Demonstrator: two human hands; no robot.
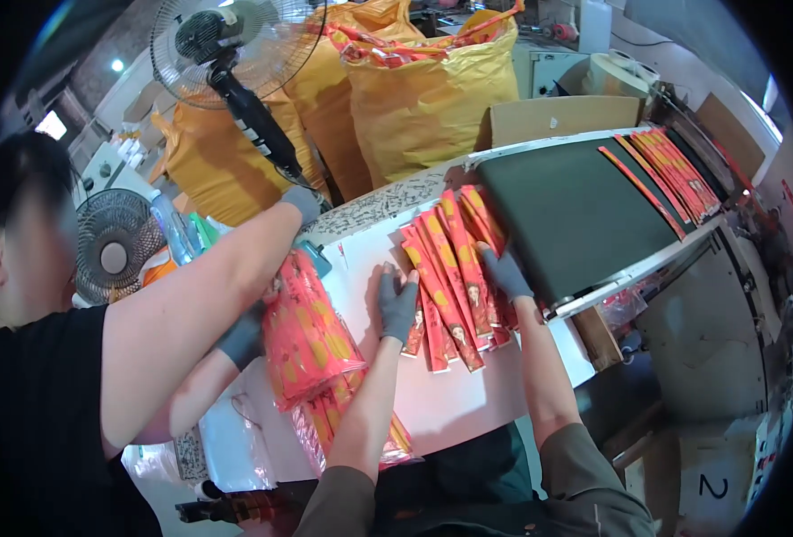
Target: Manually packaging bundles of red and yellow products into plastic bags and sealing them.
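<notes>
A loose pile of long, slim red and yellow packets lies fanned out on the white tabletop. My left hand, in a grey fingerless glove, is at the pile's left edge with its fingers apart. At the right edge, next to the belt, my right hand wears the same kind of glove; its fingers are stretched against the packets. Neither hand is closed round a packet. Left of my left forearm stands a clear plastic bag full of such packets, with a co-worker's gloved hand beside it.
A dark green conveyor belt rises at the right, carrying a row of packets at its far end. Large yellow sacks stand behind the table. A black fan leans over at the back left. A co-worker sits close on the left.
</notes>
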